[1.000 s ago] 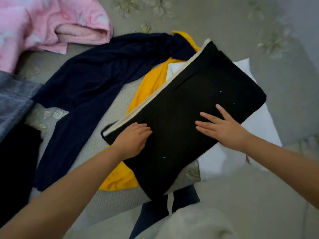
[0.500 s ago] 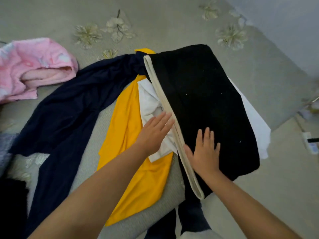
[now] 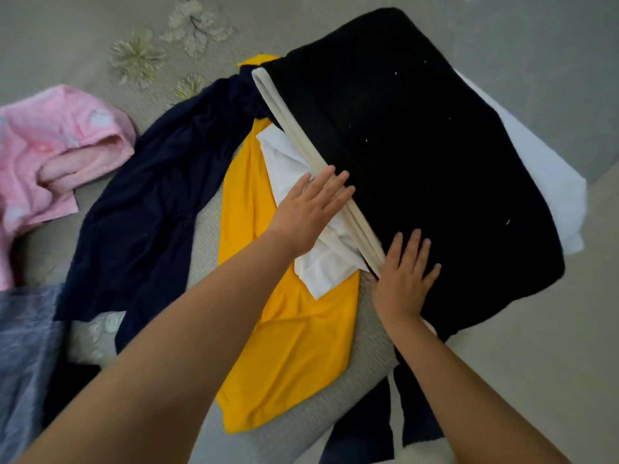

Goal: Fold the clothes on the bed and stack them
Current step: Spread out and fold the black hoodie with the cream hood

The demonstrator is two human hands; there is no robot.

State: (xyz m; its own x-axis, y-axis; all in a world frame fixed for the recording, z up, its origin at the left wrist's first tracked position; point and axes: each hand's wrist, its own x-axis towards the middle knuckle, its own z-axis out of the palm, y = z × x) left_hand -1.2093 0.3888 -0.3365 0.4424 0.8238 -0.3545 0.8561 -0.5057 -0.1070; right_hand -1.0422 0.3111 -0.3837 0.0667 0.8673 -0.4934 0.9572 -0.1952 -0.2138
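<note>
Grey bed cover with pale flower print (image 3: 83, 31) mostly hidden under clothes. Folded black knit garment with cream edge (image 3: 418, 169) lay on top of stack, covering most of white folded cloth (image 3: 542, 172) and yellow garment (image 3: 291, 329). Navy garment (image 3: 150, 212) sprawled left, far end tucked under stack. Pink fleece garment (image 3: 50, 152) and grey-blue cloth (image 3: 20, 356) cut off at left edge. Left hand (image 3: 310, 209), fingers straight, rested on cream edge. Right hand (image 3: 403, 279), fingers spread flat, pressed black garment's near corner.
</note>
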